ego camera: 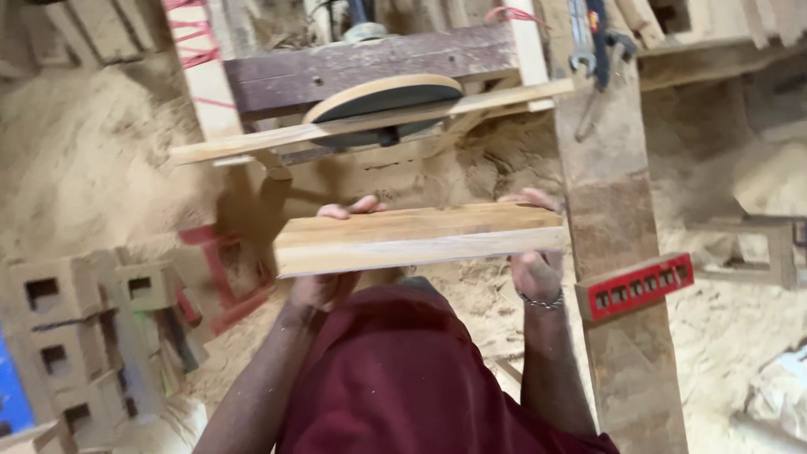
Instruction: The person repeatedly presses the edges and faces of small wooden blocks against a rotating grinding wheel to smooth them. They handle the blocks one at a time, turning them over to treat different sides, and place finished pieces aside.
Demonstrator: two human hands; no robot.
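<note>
- Far left edge: stacks of slotted wooden blocks sitting in the sawdust. The bottom ones run out of frame, and there's a blue something in the corner I can't make out.
- Just right of those, a red frame piece half buried in dust and partly behind the plank, so I can't tell what it belongs to.
- My left hand grips the plank from underneath near its left end. I only see fingertips curling over the far edge; the palm is mostly hidden by the wood.
- The wooden plank is held flat and level in the air between both hands, right in front of my chest, above my maroon shirt and below the machine.
- Up top, a round dark disc with a tan rim, tilted, crossed by a pale wooden slat. Its mount is hidden behind the slat.
- My right hand clamps the plank's right end, fingers wrapped over the top, a chain bracelet on the wrist.
- Right of that, an upright dusty wooden post with a red slotted block on it, and a wrench hanging up top, cut off.
- Far right is blurry wood shapes in sawdust.
</note>
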